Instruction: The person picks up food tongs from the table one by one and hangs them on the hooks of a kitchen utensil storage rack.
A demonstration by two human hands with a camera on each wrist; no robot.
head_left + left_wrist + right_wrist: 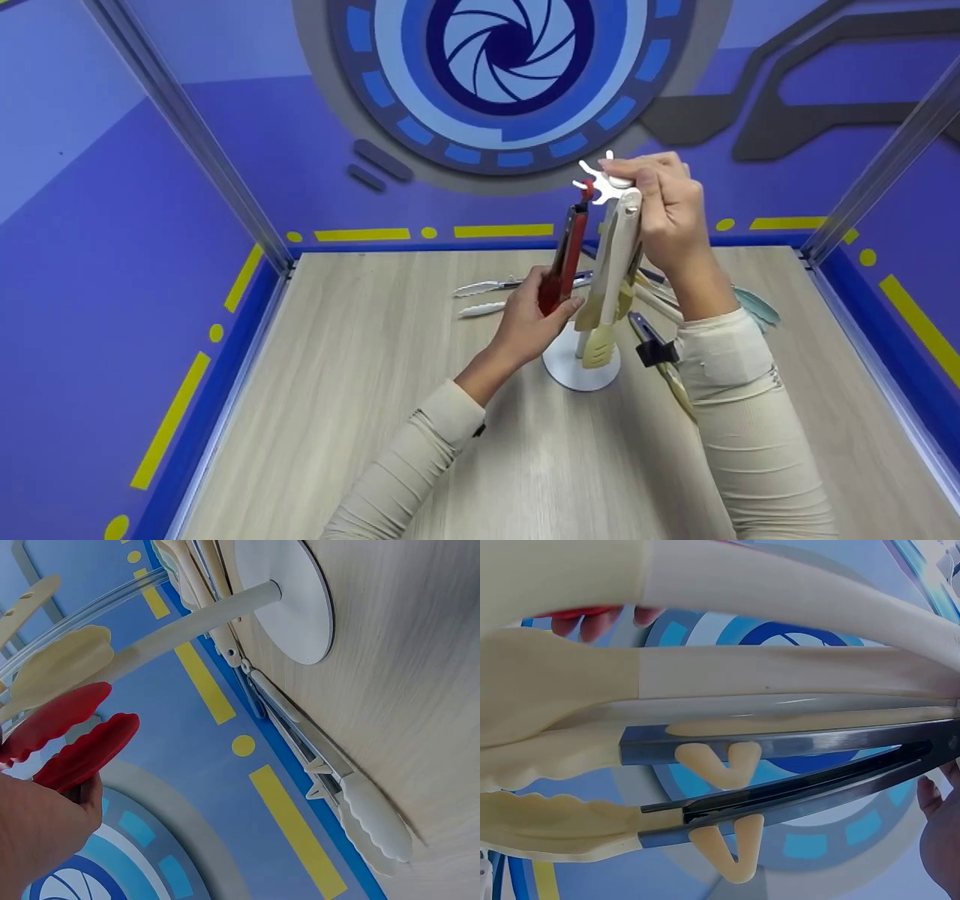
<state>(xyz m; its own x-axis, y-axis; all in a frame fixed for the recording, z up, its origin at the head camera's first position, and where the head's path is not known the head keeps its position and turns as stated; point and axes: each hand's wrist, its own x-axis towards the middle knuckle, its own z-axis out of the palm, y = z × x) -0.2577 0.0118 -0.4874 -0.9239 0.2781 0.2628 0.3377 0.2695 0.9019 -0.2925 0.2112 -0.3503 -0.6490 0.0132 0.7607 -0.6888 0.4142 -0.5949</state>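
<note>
My left hand (525, 322) grips red tongs (571, 244) low down, near their scalloped red tips (86, 750). Their red hanging loop overlaps a prong of the white utensil stand's hooked top (601, 186) in the head view. With thumb and fingers, my right hand (671, 206) pinches that top. Cream utensils hang from the stand, among them a slotted turner (598, 346). The right wrist view shows hanging tongs with dark metal arms (795, 746) and cream tips. The white post (187, 626) rises from a round base (581, 381).
White-tipped tongs (375, 817) lie on the wooden table (360, 375) behind and left of the stand. More utensils lie at the right, including a teal one (756, 306) and dark-handled one (646, 334). Blue panels (247, 150) enclose the table's back and sides.
</note>
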